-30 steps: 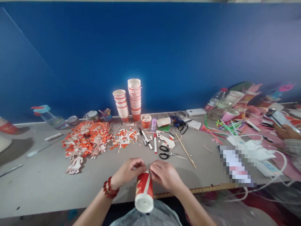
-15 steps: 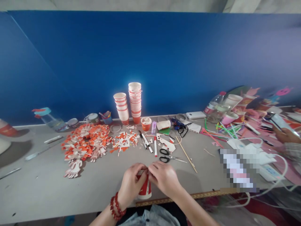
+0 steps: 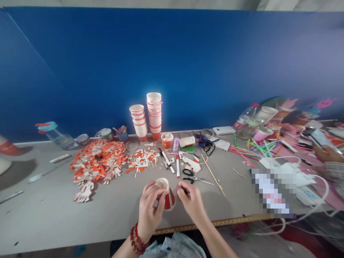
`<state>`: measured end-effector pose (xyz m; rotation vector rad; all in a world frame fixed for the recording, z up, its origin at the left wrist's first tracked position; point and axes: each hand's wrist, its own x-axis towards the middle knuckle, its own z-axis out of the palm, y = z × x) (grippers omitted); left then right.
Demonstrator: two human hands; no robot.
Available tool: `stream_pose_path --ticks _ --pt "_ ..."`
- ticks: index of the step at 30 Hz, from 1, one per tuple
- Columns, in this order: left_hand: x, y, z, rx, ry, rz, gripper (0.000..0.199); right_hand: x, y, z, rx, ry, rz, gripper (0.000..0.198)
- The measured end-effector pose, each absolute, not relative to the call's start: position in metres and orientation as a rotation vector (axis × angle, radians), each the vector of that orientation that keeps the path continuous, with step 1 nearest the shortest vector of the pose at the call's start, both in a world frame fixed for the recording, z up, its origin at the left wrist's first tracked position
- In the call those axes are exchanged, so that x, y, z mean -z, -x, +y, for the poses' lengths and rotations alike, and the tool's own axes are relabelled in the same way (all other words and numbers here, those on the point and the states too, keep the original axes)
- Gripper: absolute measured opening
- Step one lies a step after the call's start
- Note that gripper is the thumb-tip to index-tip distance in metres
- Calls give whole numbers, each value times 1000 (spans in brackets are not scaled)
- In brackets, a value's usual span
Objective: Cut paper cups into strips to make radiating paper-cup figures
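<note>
My left hand (image 3: pixel 152 204) grips a red and white paper cup (image 3: pixel 169 201) near the table's front edge. The cup is tilted, with its pale opening facing up and its red side toward the right; part of it is hidden behind my fingers. Just right of the cup, apart from it, my right hand (image 3: pixel 190 199) is closed with its fingertips pinched together. Whatever it may hold is too small to make out. Scissors with black handles (image 3: pixel 188 175) lie beyond my right hand, beside a red marker (image 3: pixel 177 166).
Two stacks of paper cups (image 3: pixel 154 116) stand at the back. A heap of orange and white paper cutouts (image 3: pixel 98 161) lies left, with paper scraps (image 3: pixel 142 159) beside it. A wooden stick (image 3: pixel 213 175), a power strip (image 3: pixel 306 195) and another person's hand (image 3: pixel 326 154) are on the right.
My right hand has moved off the cup to the right. The cup, in my left hand, has lifted and tilted, so its opening now shows.
</note>
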<state>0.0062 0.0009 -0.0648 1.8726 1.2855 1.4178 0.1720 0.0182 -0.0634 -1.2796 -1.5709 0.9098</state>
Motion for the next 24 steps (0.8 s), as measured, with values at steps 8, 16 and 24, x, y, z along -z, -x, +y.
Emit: stream_pose_path --ticks 8,16,24 --pt "72 -4 3 -1351 -869 1005 22 55 -194 56 -635 1302 -1706 23" --pt "59 -6 7 -1289 -489 749 24 61 -179 34 -1499 943 -1511 31" --pt "61 -3 13 -937 -188 771 23 57 -177 25 -1785 823 -1138 35"
